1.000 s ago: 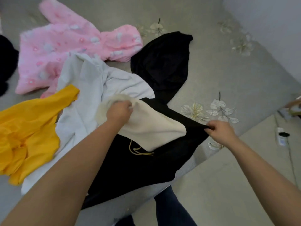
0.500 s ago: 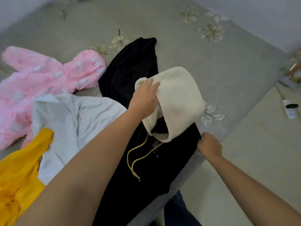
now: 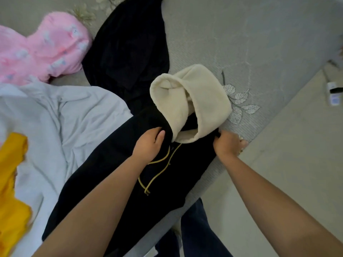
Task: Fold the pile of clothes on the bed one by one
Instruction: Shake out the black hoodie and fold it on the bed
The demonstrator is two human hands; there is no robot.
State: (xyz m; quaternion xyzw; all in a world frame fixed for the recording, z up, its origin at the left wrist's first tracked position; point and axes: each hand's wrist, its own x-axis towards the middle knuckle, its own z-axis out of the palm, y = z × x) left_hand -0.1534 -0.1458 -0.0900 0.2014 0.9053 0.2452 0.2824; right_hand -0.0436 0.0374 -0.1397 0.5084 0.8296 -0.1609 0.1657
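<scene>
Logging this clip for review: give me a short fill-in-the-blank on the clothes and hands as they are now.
1. Both hands grip the ____ hoodie.
2. Its hood lining is ____ coloured.
3. The left hand is beside the hoodie's yellow ____.
4. The pink garment lies ____ the white garment.

Missing: black; cream; drawstring; beyond

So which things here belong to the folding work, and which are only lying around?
Belongs to the job:
- black hoodie with cream hood, held by left hand and right hand
- white garment, pink garment, yellow garment, waiting on the bed

Only lying around:
- white device on the floor
</scene>
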